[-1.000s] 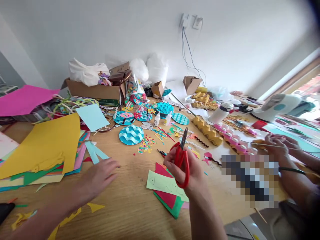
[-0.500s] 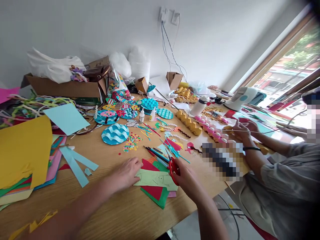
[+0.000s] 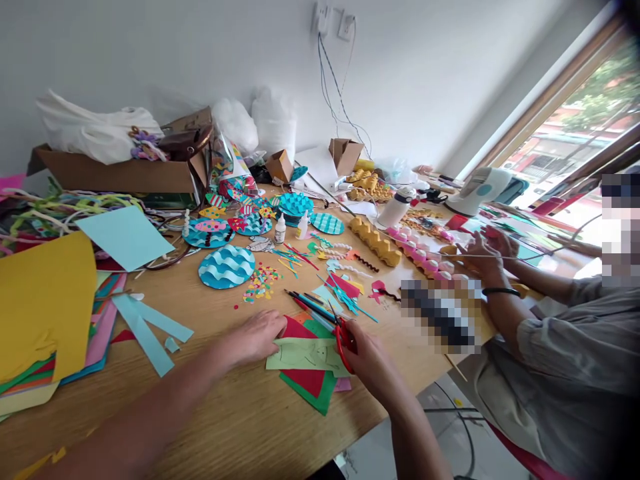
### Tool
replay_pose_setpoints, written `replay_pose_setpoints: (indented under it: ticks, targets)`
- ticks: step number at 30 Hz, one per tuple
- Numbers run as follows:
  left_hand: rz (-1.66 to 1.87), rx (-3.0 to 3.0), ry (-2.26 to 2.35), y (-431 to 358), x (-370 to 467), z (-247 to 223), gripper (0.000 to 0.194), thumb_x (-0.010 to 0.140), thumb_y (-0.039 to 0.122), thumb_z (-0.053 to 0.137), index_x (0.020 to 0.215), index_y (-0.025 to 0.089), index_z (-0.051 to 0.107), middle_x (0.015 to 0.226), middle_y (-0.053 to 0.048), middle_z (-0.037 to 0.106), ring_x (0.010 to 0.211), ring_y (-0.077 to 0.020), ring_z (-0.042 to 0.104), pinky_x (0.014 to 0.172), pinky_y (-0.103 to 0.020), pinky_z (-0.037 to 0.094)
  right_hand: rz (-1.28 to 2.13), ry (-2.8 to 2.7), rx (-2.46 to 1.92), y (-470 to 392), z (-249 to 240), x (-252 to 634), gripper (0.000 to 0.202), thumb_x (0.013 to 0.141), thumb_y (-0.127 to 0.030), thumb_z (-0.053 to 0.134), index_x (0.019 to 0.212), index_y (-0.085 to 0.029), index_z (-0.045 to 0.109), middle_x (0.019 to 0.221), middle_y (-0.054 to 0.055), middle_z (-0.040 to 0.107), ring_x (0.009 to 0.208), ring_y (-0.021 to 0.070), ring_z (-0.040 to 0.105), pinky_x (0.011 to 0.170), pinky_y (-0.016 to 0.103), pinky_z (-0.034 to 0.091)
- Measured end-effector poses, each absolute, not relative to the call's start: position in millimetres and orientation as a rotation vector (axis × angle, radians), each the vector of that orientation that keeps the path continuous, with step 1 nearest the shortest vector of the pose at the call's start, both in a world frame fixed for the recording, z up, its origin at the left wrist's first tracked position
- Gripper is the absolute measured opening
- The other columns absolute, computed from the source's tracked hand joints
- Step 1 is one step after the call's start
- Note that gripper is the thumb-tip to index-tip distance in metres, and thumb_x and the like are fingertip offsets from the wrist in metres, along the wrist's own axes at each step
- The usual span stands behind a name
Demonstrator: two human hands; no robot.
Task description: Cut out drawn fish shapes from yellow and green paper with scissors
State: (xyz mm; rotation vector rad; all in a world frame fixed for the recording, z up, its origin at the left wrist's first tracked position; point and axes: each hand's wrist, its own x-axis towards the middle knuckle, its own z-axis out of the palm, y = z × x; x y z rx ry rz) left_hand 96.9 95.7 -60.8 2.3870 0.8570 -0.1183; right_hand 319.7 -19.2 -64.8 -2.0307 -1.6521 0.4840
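Observation:
A light green paper strip (image 3: 295, 358) with pencil-like drawn lines lies across red paper (image 3: 309, 382) and a darker green sheet (image 3: 323, 400). My left hand (image 3: 261, 335), its fingers curled and closed, has hold of the strip by its upper left end. At the strip's right end, my right hand (image 3: 369, 357) grips red-handled scissors (image 3: 341, 348), their dark blades pointing away from me. Whether the blades touch paper I cannot tell. Just beyond the strip lie several pens (image 3: 311, 303).
Coloured paper sheets (image 3: 45, 300) are piled at left, near pale blue strips (image 3: 143, 333). Farther back are a blue wavy disc (image 3: 227, 267), small glue bottles (image 3: 280, 230) and confetti (image 3: 261, 283). At right, another person's hands (image 3: 483, 257) work beside pink and yellow egg-carton strips (image 3: 375, 243).
The whole view has shifted slightly. My right hand and the scissors have turned a little over the strip's right end. My left hand stays at the left end. The other person's hands have moved slightly.

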Motion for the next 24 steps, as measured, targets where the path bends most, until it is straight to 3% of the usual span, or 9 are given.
replay_pose_setpoints:
  ticks: [7,12,17,24]
  targets:
    - [0.019,2.161,0.869,89,100,-46,0.011,0.070,0.013,0.050,0.071,0.023,0.049,0.076,0.002,0.062,0.072,-0.0181,0.057,0.061,-0.026,0.040,0.503,-1.583,-2.014,-18,-50,318,0.011,0.072,-0.030,0.055,0.080,-0.022,0.055,0.061,0.001,0.058,0.055,0.0187,0.049,0.053,0.027,0.034]
    - [0.198,1.941,0.842,86,87,-31,0.004,0.072,0.020,0.048,0.072,0.022,0.052,0.066,0.004,0.053,0.061,-0.0148,0.051,0.055,-0.024,0.037,0.547,-1.476,-1.922,-24,-34,316,0.015,0.078,-0.035,0.056,0.074,-0.022,0.053,0.061,-0.001,0.055,0.055,0.0172,0.048,0.053,0.026,0.034]
    - [0.461,1.722,0.911,81,60,-16,0.009,0.077,0.032,0.047,0.077,0.023,0.049,0.073,0.004,0.049,0.069,-0.0157,0.050,0.064,-0.026,0.042,0.658,-1.231,-1.612,-37,-22,314,0.022,0.080,-0.040,0.063,0.074,-0.021,0.055,0.066,-0.001,0.055,0.057,0.0153,0.046,0.053,0.026,0.038]
    - [0.690,1.125,0.872,68,36,-4,0.018,0.073,0.036,0.069,0.073,0.023,0.056,0.064,0.006,0.054,0.063,-0.0129,0.046,0.060,-0.023,0.039,0.811,-1.128,-1.441,-34,-22,295,0.029,0.079,-0.046,0.069,0.077,-0.019,0.058,0.069,0.002,0.060,0.057,0.0145,0.048,0.053,0.025,0.039]
